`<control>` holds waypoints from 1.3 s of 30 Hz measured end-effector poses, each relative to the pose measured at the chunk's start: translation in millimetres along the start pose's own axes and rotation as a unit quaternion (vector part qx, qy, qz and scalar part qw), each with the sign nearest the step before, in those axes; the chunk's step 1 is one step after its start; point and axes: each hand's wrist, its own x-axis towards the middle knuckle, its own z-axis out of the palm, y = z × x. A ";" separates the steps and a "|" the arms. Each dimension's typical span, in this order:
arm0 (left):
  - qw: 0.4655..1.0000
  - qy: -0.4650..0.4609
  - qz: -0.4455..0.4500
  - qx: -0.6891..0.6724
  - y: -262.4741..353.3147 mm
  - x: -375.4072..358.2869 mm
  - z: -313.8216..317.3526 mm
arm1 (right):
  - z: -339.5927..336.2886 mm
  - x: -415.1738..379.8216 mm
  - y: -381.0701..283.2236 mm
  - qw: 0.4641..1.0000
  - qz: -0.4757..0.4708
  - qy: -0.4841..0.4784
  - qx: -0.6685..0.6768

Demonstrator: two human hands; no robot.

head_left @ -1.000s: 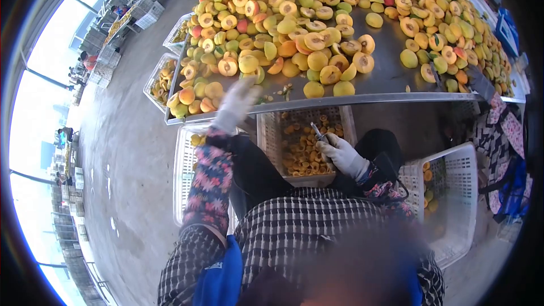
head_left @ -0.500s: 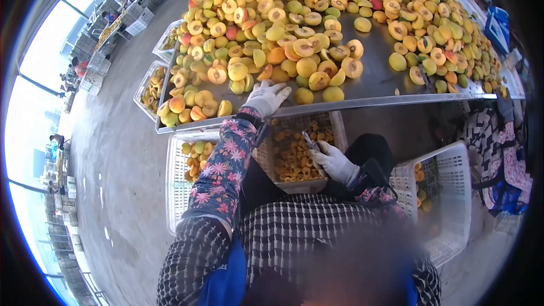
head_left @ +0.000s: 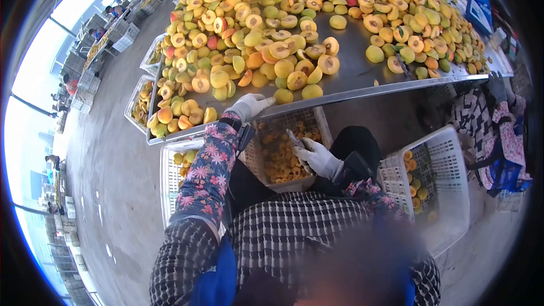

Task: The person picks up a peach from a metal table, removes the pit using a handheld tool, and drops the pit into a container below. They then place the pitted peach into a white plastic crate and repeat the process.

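Note:
My left hand [head_left: 252,106], in a white glove, lies over the near rim of the metal table. Its fingers stretch rightward, fingertips right at a yellow peach half [head_left: 283,96]. Many more halved peaches [head_left: 249,37] are heaped behind it, some cut side up with brown hollows. Lower down, in front of my body, my gloved right hand [head_left: 320,158] is closed around a small silver metal hand tool [head_left: 293,137], its end pointing up and left. Below that tool stands a crate [head_left: 324,127] of small orange-brown fruit pieces.
The metal table [head_left: 351,51] has a raised rim. White plastic crates stand at my left [head_left: 168,184] and right [head_left: 453,192], with peach pieces inside. Someone in patterned clothing [head_left: 473,119] is at the far right. Other people and stacked crates line the left background.
My left hand has drawn back from among the peaches to the table's near rim. My right hand keeps the metal tool near the crate. The whole view has shifted slightly.

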 end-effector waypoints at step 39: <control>0.966 0.232 0.071 -0.085 81.8 12.6 44.1 | -4.7 11.1 -3.0 0.967 -0.110 0.178 0.146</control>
